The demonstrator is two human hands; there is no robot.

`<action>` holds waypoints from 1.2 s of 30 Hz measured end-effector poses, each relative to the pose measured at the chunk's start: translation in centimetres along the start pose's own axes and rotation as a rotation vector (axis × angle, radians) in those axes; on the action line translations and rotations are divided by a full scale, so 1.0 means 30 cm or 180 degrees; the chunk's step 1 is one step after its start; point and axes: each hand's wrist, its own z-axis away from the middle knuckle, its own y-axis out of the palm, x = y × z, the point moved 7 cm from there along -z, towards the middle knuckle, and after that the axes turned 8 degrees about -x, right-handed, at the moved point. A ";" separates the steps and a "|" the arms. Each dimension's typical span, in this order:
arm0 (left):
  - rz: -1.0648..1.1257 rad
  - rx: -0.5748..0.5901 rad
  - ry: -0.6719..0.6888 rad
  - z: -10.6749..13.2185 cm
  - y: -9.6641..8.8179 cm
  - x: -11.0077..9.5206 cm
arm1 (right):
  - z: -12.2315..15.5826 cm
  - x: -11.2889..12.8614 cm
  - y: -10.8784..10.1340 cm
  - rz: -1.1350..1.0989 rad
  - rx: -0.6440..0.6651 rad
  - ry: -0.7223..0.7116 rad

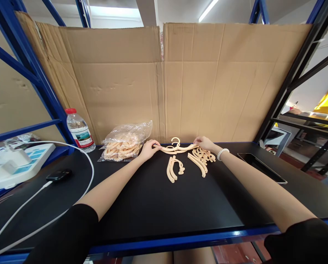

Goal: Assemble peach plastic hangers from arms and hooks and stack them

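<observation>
A cream plastic clothes hanger [177,149] is stretched between my two hands at the far side of the black tabletop. My left hand [149,149] pinches its left end, while my right hand [205,143] grips the right end. A second hook shows just behind or under it; I cannot tell whether that belongs to another hanger. Closer to me lie loose curved hanger arms [170,170] beside a hook piece [179,167]. More curved arms [198,164] rest to the right, next to a pile of small hook pieces [208,155] below my right hand.
A clear bag of cream pieces [124,143] sits left of my left hand. Farther left stand a water bottle [80,131], a power strip [23,163] and a black device [58,175] on a white cable. A tablet [261,168] lies right. Cardboard [191,84] walls the back.
</observation>
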 end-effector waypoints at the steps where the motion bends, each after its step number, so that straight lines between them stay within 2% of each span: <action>1: -0.0024 0.0007 0.0011 0.001 0.001 -0.002 | 0.001 -0.003 0.001 0.0029 -0.0014 0.0006; 12: -0.0214 0.0041 0.0365 0.041 -0.007 -0.053 | 0.064 -0.047 -0.047 0.0160 -0.0422 -0.0008; 18: -0.0208 -0.0028 0.0569 0.057 -0.014 -0.084 | 0.102 -0.033 -0.058 0.0228 -0.0482 -0.0214; 22: -0.0232 0.0115 0.0727 0.068 -0.004 -0.114 | 0.118 0.019 -0.049 0.0282 -0.0351 -0.0548; 29: -0.0236 0.0466 0.0964 0.067 0.026 -0.155 | 0.113 0.152 -0.012 0.0382 0.0112 -0.1212; 36: -0.0289 0.0723 0.1015 0.031 0.052 -0.147 | 0.075 0.190 0.031 0.0724 0.0530 -0.1307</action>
